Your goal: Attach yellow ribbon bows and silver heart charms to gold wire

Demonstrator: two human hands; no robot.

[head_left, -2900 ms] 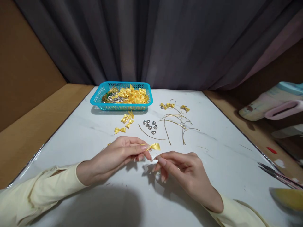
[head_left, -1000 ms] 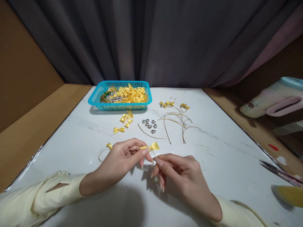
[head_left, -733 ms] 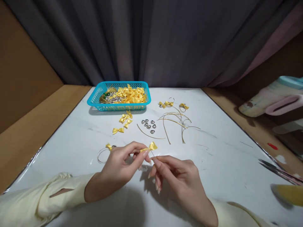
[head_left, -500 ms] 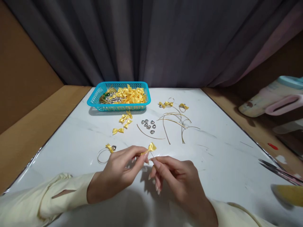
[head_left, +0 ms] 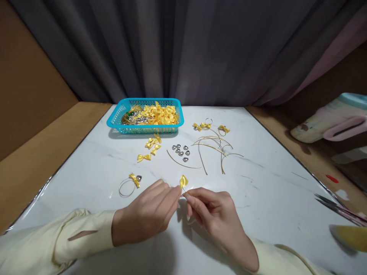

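Between the fingertips of my left hand (head_left: 150,212) is a yellow ribbon bow (head_left: 184,181); one loop stands up and the rest is hidden behind the fingers. My right hand (head_left: 216,214) pinches a thin wire (head_left: 185,190) that meets the bow at its middle. Left of my left hand lies a wire ring with a bow (head_left: 134,180) and a silver heart bead (head_left: 139,178). Beyond my hands are several loose heart beads (head_left: 181,153), a short gold wire (head_left: 183,164), a cluster of gold wires (head_left: 212,145) and several loose bows (head_left: 143,157).
A blue plastic basket (head_left: 143,130) of bows, beads and wire stands at the back. Finished-looking pieces (head_left: 223,129) lie back right. On the right side are pliers or scissors (head_left: 338,209), a yellow object (head_left: 348,236) and a tumbler with a pink handle (head_left: 329,118).
My left hand has turned over, its back now facing up, and the bow has rotated with it. My right hand keeps its pinch on the wire, its other fingers curled in more.
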